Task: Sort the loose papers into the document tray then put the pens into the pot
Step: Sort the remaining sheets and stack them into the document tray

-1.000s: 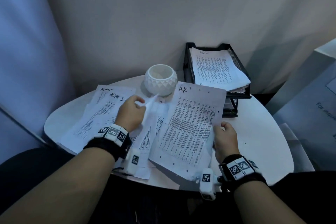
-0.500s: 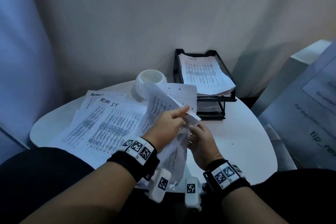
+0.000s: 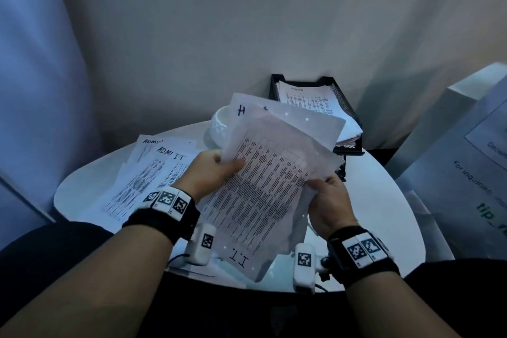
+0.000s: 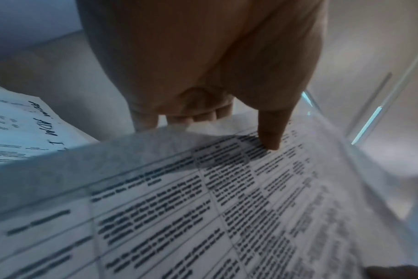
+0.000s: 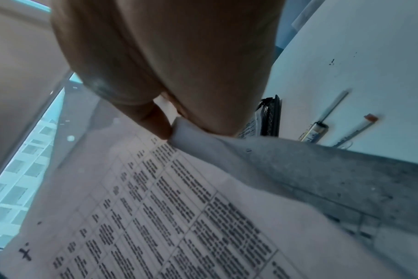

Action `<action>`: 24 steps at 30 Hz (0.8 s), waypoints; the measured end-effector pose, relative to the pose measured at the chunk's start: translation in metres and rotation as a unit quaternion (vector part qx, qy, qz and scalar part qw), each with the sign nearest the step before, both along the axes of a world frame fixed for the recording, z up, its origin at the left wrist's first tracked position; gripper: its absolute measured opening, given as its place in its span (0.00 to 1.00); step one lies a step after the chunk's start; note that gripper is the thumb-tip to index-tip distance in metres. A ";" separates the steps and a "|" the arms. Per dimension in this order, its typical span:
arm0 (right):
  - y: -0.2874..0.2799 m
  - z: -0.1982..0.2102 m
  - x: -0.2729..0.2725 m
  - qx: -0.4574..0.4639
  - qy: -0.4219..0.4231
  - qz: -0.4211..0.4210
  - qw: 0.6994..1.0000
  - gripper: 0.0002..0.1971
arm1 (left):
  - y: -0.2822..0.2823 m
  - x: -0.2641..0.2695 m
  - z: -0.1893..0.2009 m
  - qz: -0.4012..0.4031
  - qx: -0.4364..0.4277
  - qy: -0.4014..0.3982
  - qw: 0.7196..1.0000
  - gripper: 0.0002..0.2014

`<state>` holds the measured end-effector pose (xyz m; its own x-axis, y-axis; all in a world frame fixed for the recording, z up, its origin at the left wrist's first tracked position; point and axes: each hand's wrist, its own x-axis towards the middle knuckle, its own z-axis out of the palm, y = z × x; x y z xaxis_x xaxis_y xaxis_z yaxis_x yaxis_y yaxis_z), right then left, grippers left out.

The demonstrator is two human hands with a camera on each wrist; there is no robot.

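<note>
Both the left hand (image 3: pixel 208 170) and right hand (image 3: pixel 327 200) pinched the sheets (image 3: pixel 263 186) before the tray (image 3: pixel 343 110); loose sheets risked slipping or creasing.

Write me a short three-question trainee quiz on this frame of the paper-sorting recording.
1. True or false: both the left hand and the right hand hold the lifted papers.
2. What is handwritten on the front lifted sheet's near edge?
3. The pens are: A) in the white pot; B) on the table; C) in the document tray.

Key: 1 true; 2 "I.T"; 3 B.
</note>
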<state>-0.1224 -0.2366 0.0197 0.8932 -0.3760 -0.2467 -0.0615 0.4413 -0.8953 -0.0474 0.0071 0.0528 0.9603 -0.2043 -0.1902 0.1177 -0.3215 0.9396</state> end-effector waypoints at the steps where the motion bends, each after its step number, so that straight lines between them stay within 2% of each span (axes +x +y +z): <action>1: -0.001 0.002 0.003 0.006 0.000 -0.008 1.000 0.18 | -0.003 -0.001 0.001 -0.005 -0.002 -0.007 1.000 0.10; 3: 0.000 0.004 0.009 0.005 0.005 -0.021 1.000 0.18 | -0.006 -0.001 0.007 0.009 0.000 -0.035 0.999 0.11; 5: 0.005 0.004 0.016 -0.003 0.012 -0.017 1.000 0.13 | 0.002 0.005 0.016 0.047 0.001 -0.071 0.996 0.15; 7: 0.013 0.001 0.022 0.005 0.027 -0.002 1.000 0.10 | 0.020 0.016 0.028 0.083 0.004 -0.106 0.991 0.17; 10: 0.030 -0.009 0.034 -0.005 0.077 0.026 0.997 0.10 | 0.059 0.032 0.043 0.129 0.031 -0.136 0.982 0.18; 16: 0.087 -0.048 0.059 -0.062 0.189 0.102 0.975 0.09 | 0.126 0.052 0.038 0.194 0.096 -0.162 0.963 0.19; 19: 0.117 -0.062 0.066 -0.085 0.221 0.148 0.960 0.05 | 0.144 0.063 0.039 0.208 0.116 -0.192 0.952 0.22; 24: 0.157 -0.083 0.073 -0.098 0.266 0.151 0.947 0.12 | 0.165 0.078 0.037 0.205 0.127 -0.198 0.950 0.23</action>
<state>-0.0493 -0.0800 -0.0635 0.7359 -0.2077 -0.6444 -0.6244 0.1599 -0.7646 0.0307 0.1724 0.0899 0.9561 0.2060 0.2084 -0.0642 -0.5467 0.8349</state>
